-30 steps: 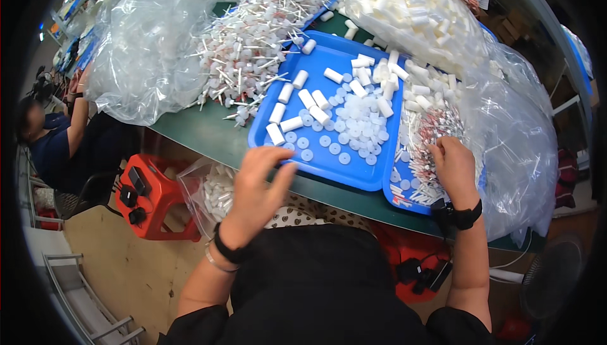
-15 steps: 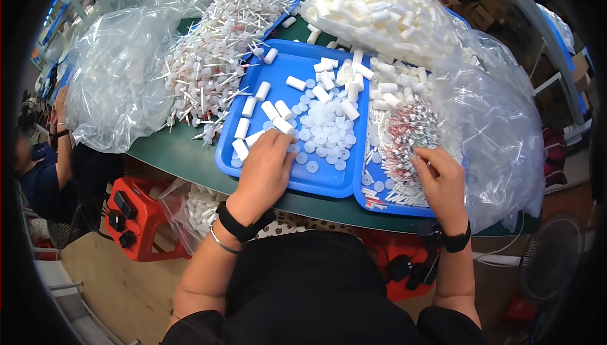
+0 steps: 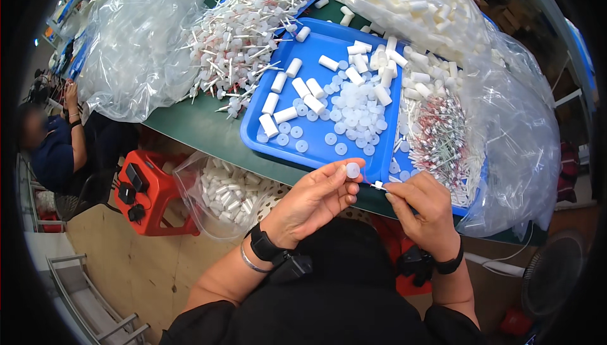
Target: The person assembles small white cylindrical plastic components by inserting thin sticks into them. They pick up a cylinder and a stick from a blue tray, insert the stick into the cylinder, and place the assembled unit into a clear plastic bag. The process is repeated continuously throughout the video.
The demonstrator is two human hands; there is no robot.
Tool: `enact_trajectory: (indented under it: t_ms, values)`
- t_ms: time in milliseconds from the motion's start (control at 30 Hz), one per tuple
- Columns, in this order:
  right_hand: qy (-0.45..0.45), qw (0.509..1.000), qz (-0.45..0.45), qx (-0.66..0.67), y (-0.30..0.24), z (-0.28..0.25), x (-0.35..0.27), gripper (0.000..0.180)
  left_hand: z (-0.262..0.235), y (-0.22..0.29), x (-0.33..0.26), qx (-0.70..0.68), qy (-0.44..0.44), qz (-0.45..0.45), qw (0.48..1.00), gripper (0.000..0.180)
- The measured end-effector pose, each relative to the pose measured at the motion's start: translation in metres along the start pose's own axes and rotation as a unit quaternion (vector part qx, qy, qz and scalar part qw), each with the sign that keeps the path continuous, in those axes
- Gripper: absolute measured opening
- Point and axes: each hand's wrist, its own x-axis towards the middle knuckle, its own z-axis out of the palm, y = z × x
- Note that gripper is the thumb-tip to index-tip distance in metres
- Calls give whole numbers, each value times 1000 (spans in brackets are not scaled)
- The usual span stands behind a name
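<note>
My left hand is raised in front of the tray edge, thumb and forefinger pinching a round translucent plastic disc. Close to its right, my right hand grips a small thin piece with a white end that points toward the disc. A fine reddish strand seems to run between the two; whether they touch I cannot tell. Beyond the hands, a blue tray holds a heap of similar discs and several white foam-like cylinders. Thin red-and-white tipped pieces lie heaped in the right-hand tray.
Finished-looking white sticks with discs pile up at the back left, beside a clear plastic bag. A large bag of white cylinders stands at the back. Below the table are a red stool and another bag. Another person sits left.
My left hand has lifted from the tray toward me with a disc. My right hand has come back from the heap of thin pieces, holding one beside it. The view has shifted.
</note>
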Motion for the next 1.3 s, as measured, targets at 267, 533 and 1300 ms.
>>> enact_trajectory:
  t_ms: [267, 533, 1300]
  values:
    - [-7, 997, 26, 68, -4, 3, -1, 12, -3, -4, 1, -8, 7, -8, 1000, 41]
    - [-42, 982, 136, 120, -5, 10, -4, 16, -1, -3, -1, -47, -23, 7, 999, 37]
    - [-3, 981, 124, 146, 4, 16, -9, 10, -6, -11, 0, 16, -28, -17, 999, 40]
